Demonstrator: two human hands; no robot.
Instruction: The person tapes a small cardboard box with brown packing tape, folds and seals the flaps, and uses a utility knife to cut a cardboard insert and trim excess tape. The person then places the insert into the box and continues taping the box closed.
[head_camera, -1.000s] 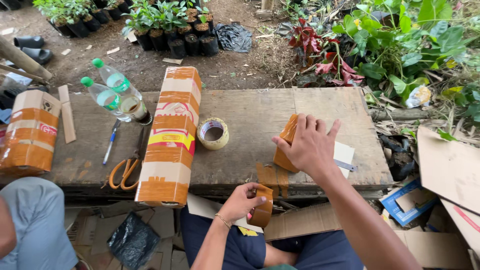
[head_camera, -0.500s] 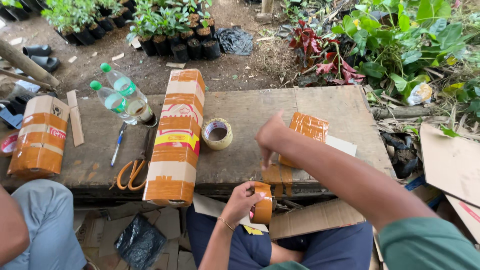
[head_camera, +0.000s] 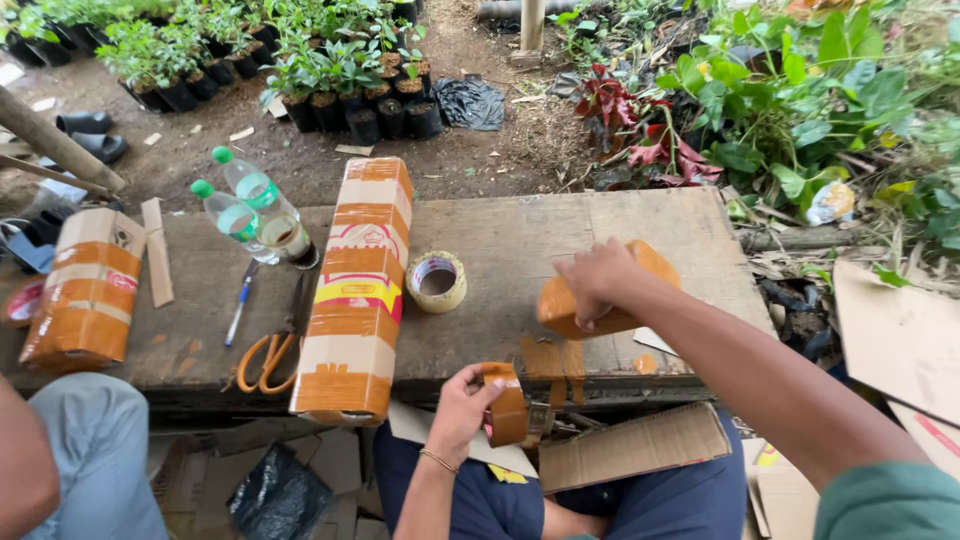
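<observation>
While right hand (head_camera: 597, 285) clamps tape-wrapped orange parcel (head_camera: 560, 305) on bench; left hand (head_camera: 468, 398) grips brown tape roll (head_camera: 507, 408).

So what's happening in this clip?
A person sits at a wooden bench outdoors, wrapping a small box in brown tape. The right hand presses the box on the bench, while the left hand holds a roll of brown tape below the bench edge, its strip running up to the box. A long taped carton, a second tape roll, scissors and two bottles lie alongside.
</observation>
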